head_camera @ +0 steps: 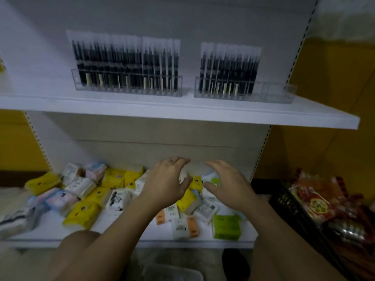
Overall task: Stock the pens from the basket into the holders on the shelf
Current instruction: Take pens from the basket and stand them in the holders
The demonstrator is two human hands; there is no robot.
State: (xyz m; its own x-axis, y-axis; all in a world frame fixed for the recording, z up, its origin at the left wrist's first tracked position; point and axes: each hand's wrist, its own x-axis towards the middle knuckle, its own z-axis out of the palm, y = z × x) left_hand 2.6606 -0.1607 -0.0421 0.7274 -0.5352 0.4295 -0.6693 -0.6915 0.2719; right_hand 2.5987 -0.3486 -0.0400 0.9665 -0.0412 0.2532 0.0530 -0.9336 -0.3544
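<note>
Two clear plastic holders stand on the upper white shelf [203, 114]. The left holder [127, 86] is filled across with black pens [125, 59] in clear sleeves. The right holder [243, 92] has black pens [229, 67] in its left part, and its right end slots are bare. My left hand [166, 179] and my right hand [225, 181] hover side by side over the lower shelf, fingers loosely spread, holding nothing. A pale translucent basket [174, 273] shows at the bottom edge, mostly hidden by my arms.
The lower shelf [50, 236] carries several small tissue packs in yellow, white, green and orange, such as a yellow pack [81, 216]. A black crate [294, 205] with red snack bags [324, 199] sits at the right. Yellow walls flank the shelving.
</note>
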